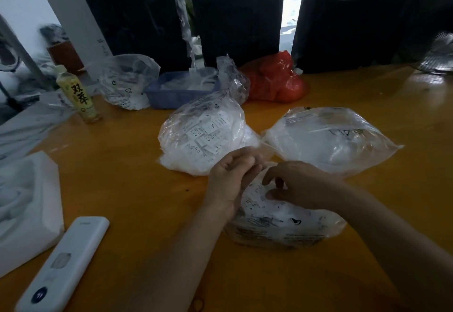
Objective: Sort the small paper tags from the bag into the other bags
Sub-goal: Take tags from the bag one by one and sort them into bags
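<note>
Resting on the orange table [117,189] at lower centre, the near bag [282,223] is clear plastic with black print, packed with small white tags [257,201] bearing letters such as S and L. Both hands meet at its top. Left hand [232,176]: fingers curled, tips gathered near the bag mouth; cannot tell whether they pinch a tag or the plastic. Right hand [296,184]: fingers bent downward onto the bag, thumb and forefinger close together over the tags; what it holds is unclear.

Centre of frame: a second bag [203,137], bulging, full of white printed tags. To its right, touching it, a third bag [331,140], clear, with whitish contents. Upper centre: blue tray [171,93], red bag [277,78], another clear bag [125,81]. Upper left: bottle [78,93] with yellow label. Lower left: white remote [63,262] beside white foam [27,206].
</note>
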`<state>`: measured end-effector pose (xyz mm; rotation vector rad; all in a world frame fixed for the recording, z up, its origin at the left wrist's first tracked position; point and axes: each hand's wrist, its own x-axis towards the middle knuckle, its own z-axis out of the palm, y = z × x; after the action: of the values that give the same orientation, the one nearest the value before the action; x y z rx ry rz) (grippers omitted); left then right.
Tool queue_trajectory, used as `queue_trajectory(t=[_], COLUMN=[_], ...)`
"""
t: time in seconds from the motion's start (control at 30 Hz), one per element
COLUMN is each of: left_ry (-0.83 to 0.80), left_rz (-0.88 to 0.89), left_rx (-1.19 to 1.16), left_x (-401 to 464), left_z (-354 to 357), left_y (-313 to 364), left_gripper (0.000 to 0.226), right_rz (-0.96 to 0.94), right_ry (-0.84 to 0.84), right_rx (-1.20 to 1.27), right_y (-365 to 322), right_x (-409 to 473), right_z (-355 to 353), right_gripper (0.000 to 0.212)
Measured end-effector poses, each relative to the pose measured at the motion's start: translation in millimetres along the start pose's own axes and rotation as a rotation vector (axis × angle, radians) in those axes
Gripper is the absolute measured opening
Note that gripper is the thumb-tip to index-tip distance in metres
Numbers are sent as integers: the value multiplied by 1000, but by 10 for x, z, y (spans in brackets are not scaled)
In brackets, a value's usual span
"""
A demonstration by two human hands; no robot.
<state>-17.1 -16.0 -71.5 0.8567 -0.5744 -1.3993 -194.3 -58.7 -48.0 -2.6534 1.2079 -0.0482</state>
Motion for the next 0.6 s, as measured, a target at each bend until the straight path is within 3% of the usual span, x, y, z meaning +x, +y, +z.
queue_trajectory(t=[0.07,0.2,0.4,0.5,0.6], left_ry=[2,4,4,15,8], left_rz=[1,11,11,-19,-13], left_rx=[-23,5,14,-47,-71], left_x=[13,32,45,47,46], left_z=[-5,-26,-68,-80,-75], left_y=[0,-36,-29,-33,-23], left_gripper=[13,29,35,17,19], right_rz=[-38,-92,-109,-92,-77], right_ry=[-20,-106,-71,-132,-209], right_rx=[-8,-44,-25,149,474], right_y=[-24,-76,-7,93,199], right_x=[63,180,229,146,-5], right_z=[9,35,-33,-227,-485], right_gripper=[43,47,17,14,14])
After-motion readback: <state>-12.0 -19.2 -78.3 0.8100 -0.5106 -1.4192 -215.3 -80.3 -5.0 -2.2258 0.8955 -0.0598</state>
